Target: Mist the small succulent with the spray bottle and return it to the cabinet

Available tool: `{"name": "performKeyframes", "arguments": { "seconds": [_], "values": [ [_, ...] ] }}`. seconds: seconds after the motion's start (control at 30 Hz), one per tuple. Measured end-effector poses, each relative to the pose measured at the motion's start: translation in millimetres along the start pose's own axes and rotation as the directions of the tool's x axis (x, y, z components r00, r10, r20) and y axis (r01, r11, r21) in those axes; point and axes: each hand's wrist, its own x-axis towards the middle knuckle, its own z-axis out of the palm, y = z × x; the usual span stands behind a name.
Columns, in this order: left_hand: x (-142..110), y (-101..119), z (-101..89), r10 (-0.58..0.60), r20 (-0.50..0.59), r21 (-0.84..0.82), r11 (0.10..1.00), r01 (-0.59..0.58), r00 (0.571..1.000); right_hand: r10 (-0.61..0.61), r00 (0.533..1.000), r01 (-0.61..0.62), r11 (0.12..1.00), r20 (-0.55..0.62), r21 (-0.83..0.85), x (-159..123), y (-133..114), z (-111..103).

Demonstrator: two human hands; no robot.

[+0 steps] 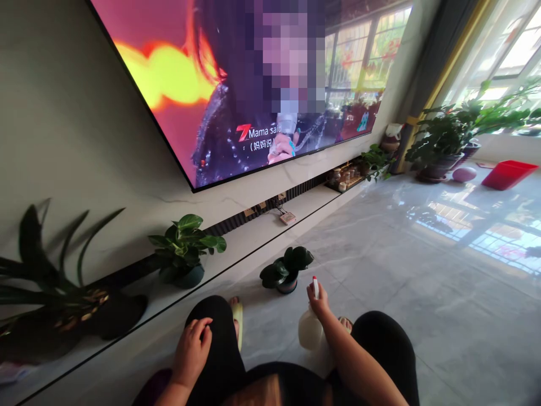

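Observation:
My right hand (320, 303) grips the neck of a white spray bottle (310, 330) with a red-tipped white nozzle, held low between my knees. Just ahead of it on the floor stands a small potted plant (287, 269) with dark round leaves. My left hand (192, 349) rests on my left knee in black trousers, fingers curled, holding nothing. I am crouched, and a foot in a yellow slipper (238, 321) shows between my legs.
A low white ledge (253, 231) runs under a large wall television (253, 84). On it stand a leafy potted plant (186, 251) and a bigger dark plant (54, 304). Far right: more potted plants (443, 146), a red tub (509, 173), glossy grey floor tiles.

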Motion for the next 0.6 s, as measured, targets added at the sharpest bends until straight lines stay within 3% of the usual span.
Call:
{"name": "performKeyframes", "arguments": {
  "seconds": [0.27,0.6],
  "values": [
    [-0.9,-1.4,0.6,0.0,-0.003,-0.008,1.0,0.0,1.0,0.102,0.995,-0.103,0.994,0.015,0.033,0.1,9.6,4.7],
    [3.5,4.6,-4.0,-0.011,-0.016,-0.032,0.999,0.01,1.0,0.001,0.991,-0.001,1.0,0.131,-0.007,-9.4,10.6,7.0]
  ]
}}
